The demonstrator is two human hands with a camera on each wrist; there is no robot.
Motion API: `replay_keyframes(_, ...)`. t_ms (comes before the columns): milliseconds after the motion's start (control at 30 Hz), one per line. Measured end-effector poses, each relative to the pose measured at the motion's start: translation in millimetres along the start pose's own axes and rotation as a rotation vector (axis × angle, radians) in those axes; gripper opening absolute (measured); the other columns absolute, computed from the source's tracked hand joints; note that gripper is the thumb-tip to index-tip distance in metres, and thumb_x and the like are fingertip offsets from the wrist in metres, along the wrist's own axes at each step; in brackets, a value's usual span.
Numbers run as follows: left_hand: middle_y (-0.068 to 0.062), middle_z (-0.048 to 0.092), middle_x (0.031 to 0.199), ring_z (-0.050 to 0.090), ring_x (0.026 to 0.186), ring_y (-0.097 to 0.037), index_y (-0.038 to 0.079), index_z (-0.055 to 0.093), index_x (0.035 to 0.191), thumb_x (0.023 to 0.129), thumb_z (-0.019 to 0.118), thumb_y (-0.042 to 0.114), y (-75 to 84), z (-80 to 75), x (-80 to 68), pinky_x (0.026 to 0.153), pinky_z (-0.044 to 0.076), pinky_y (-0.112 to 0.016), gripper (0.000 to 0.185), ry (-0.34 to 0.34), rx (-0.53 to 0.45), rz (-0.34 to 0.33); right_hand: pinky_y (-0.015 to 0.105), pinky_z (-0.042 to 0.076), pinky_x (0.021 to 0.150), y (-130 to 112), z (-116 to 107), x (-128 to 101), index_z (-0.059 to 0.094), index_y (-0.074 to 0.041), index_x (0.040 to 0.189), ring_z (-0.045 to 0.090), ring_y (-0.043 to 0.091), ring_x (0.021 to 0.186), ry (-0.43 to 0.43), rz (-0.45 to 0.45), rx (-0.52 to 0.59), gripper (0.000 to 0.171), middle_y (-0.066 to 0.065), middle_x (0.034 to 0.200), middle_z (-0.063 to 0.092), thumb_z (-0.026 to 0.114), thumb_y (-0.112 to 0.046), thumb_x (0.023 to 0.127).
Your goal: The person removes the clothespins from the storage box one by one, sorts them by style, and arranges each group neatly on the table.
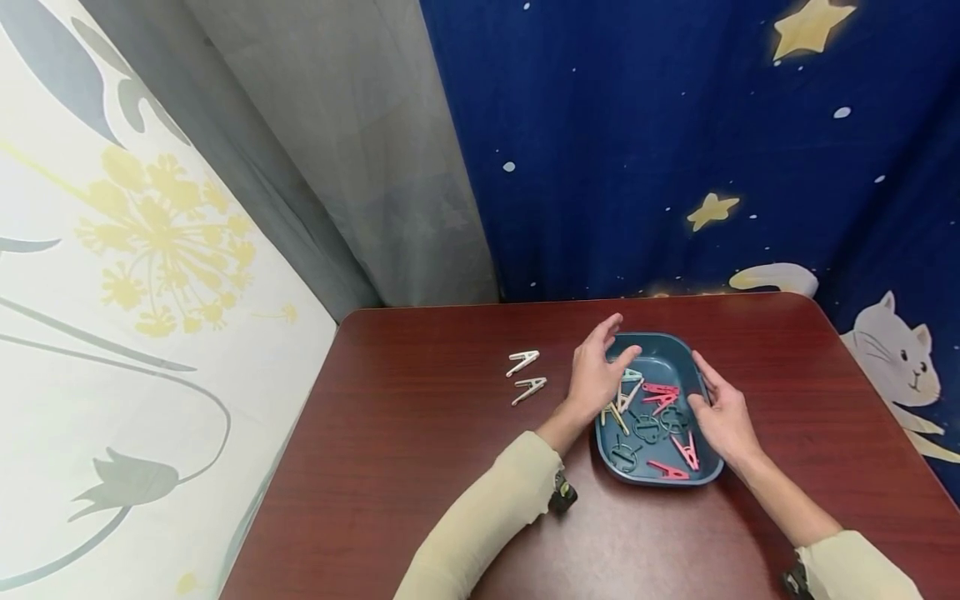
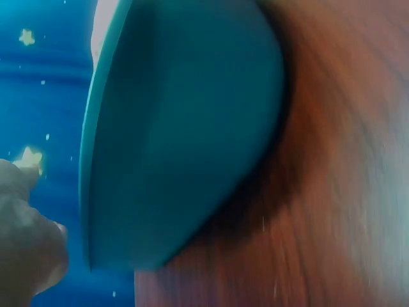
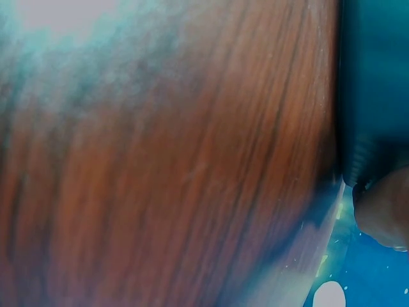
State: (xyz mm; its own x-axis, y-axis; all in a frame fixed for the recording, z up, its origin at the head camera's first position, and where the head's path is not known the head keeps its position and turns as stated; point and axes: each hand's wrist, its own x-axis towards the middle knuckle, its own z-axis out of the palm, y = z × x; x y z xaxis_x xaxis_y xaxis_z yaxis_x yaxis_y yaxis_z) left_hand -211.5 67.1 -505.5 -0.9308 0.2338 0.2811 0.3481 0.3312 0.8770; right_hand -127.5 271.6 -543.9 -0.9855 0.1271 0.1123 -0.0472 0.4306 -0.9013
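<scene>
A dark blue-green plastic tray point(image 1: 663, 362) stands on the right half of the table. Inside it lie red and pink clothespins point(image 1: 685, 452), a yellow one point(image 1: 618, 418), pale ones point(image 1: 630, 396) and several dark green round clips point(image 1: 646, 428). My right hand point(image 1: 726, 418) grips the tray's right rim, thumb inside and fingers along the outer wall. At the left rim is my left hand point(image 1: 594, 377), fingers extended and thumb reaching over the tray. The left wrist view has a gap between that hand point(image 2: 29, 243) and the tray wall point(image 2: 185, 128).
Two white clothespins point(image 1: 522, 362) lie on the dark red wooden table point(image 1: 420, 417), left of the tray. A blue starry curtain point(image 1: 637, 150) and a grey curtain point(image 1: 337, 125) hang behind the table's far edge. A patterned white wall point(image 1: 247, 350) borders its left side.
</scene>
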Motion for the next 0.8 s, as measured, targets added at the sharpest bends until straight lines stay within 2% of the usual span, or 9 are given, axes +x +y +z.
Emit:
replay_keyframes(200,0.003,0.060,0.151,0.059,0.135,-0.013,0.015,0.055,0.154,0.100,0.078,0.029,9.3,26.2,-7.2,0.110,0.047,-0.026,0.060,0.037,0.107,-0.132,0.002,0.043,0.087,0,-1,-1,0.027,-0.012,0.169,0.050,0.050,0.138,0.001,0.009,0.002,0.069,0.028,0.160,0.042,0.049,0.004,0.105)
replay_keyframes(333,0.005,0.061,0.149,0.057,0.136,-0.014,0.016,0.056,0.153,0.099,0.079,0.028,8.6,38.1,-10.4,0.112,0.047,-0.033,0.060,0.089,0.141,-0.184,0.002,0.042,0.086,0,0,-1,0.027,-0.012,0.169,0.050,0.050,0.138,0.001,0.011,0.003,0.070,0.028,0.161,0.042,0.049,0.005,0.105)
replay_keyframes(600,0.006,0.065,0.141,0.059,0.129,-0.011,0.016,0.060,0.146,0.098,0.081,0.030,6.5,45.9,-13.5,0.109,0.048,-0.033,0.054,0.127,0.166,-0.250,0.000,0.040,0.085,-2,-1,1,0.028,-0.012,0.168,0.049,0.051,0.138,0.007,0.005,0.001,0.070,0.029,0.159,0.043,0.050,0.006,0.104)
replay_keyframes(800,0.003,0.064,0.138,0.060,0.125,-0.012,0.017,0.058,0.146,0.097,0.082,0.032,5.3,48.5,-14.4,0.108,0.048,-0.033,0.057,0.110,0.256,-0.284,0.000,0.040,0.085,-1,-1,0,0.029,-0.012,0.168,0.049,0.050,0.138,0.007,0.004,-0.005,0.071,0.028,0.159,0.043,0.051,0.007,0.103)
